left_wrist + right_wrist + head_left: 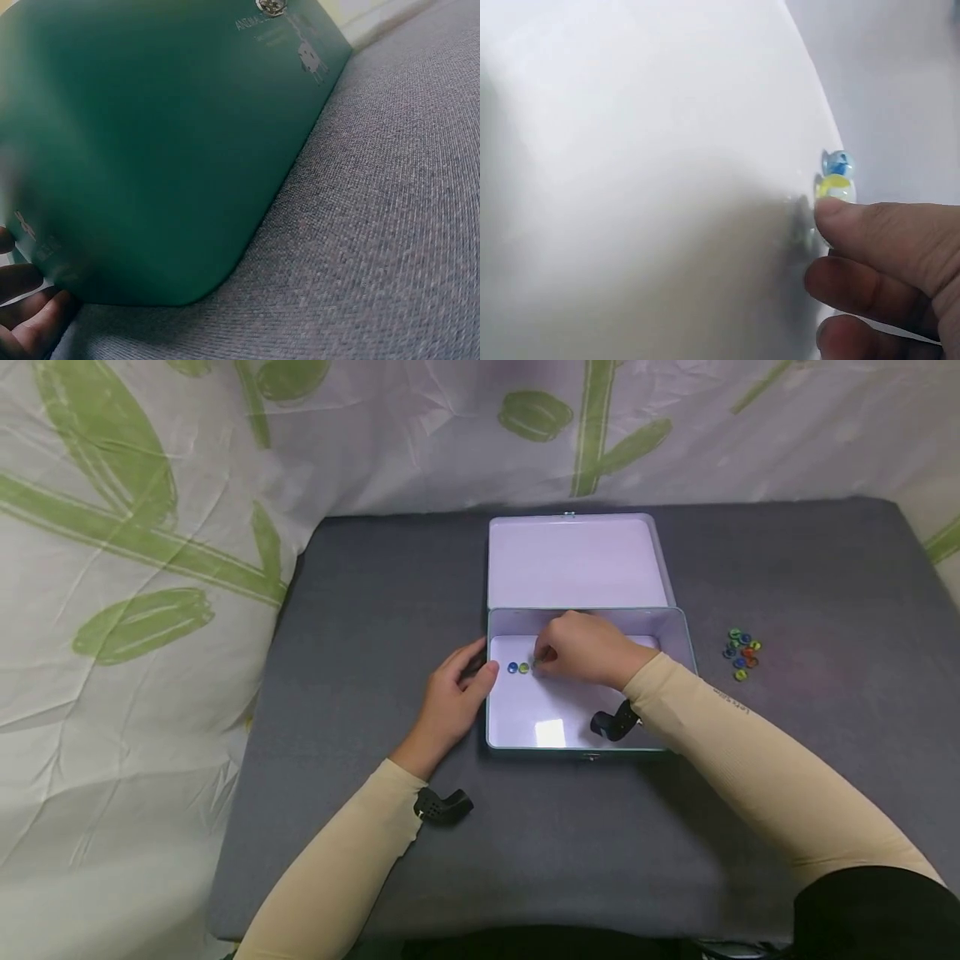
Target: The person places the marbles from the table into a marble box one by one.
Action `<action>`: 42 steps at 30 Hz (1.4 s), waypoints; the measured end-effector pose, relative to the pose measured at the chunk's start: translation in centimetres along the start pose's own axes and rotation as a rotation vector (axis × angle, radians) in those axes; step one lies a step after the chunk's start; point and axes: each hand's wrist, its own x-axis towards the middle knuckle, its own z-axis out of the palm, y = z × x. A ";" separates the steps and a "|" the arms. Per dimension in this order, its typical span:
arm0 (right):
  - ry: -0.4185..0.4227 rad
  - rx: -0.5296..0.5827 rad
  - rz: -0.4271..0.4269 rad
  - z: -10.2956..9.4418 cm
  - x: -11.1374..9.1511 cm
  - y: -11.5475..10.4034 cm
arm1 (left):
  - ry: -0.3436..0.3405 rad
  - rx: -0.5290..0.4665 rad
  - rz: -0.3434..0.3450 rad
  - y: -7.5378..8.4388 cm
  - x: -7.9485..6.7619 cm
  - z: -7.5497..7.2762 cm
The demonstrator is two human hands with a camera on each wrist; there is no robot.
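Observation:
A shallow metal box (555, 718), white inside, lies with its lid (573, 560) folded back; the left wrist view shows its green outer wall (165, 150). Inside, near the left end, a blue marble (512, 667) and a yellow-green marble (523, 668) sit side by side. My right hand (588, 647) reaches into the box just right of them. Its thumb (862, 225) and fingertips pinch a small glassy marble, mostly hidden by the thumb. Outside the left wall, my left hand (450, 693) rests its fingers against the box, thumb at the rim.
Several colored marbles (741, 652) lie in a loose cluster on the grey cloth-covered table (360, 635), right of the box. A white curtain with green leaves (420, 435) hangs behind and to the left. Black wrist cameras (442, 807) sit on both sleeves.

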 end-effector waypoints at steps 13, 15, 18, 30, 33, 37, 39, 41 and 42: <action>0.032 0.007 -0.049 0.6 0.2 0.1 | 0.001 0.006 -0.001 -0.3 -0.1 0.1; 0.028 0.004 -0.053 0.6 0.2 0.0 | 0.004 0.002 -0.002 -0.4 -0.2 0.1; 0.020 0.005 -0.059 0.6 0.2 -0.1 | 0.008 0.011 -0.006 -0.4 -0.4 0.0; 0.005 0.026 -0.043 0.0 -0.4 0.0 | -0.009 0.044 -0.024 -0.5 -0.3 0.1; 0.049 0.020 -0.047 -1.2 -0.8 -0.1 | -0.009 0.039 -0.012 -0.5 0.1 0.1; 0.097 0.003 -0.035 -2.6 -1.9 -0.2 | -0.006 0.034 0.012 -0.8 0.3 0.1; 0.104 0.000 -0.032 -2.8 -2.7 0.0 | -0.008 0.031 0.011 -1.0 0.0 0.3; 0.123 0.009 -0.029 -2.9 -3.6 0.3 | -0.015 0.032 0.005 -1.3 -0.3 0.5; 0.136 0.018 -0.029 -3.0 -4.0 0.5 | -0.018 0.031 0.000 -1.3 -0.5 0.6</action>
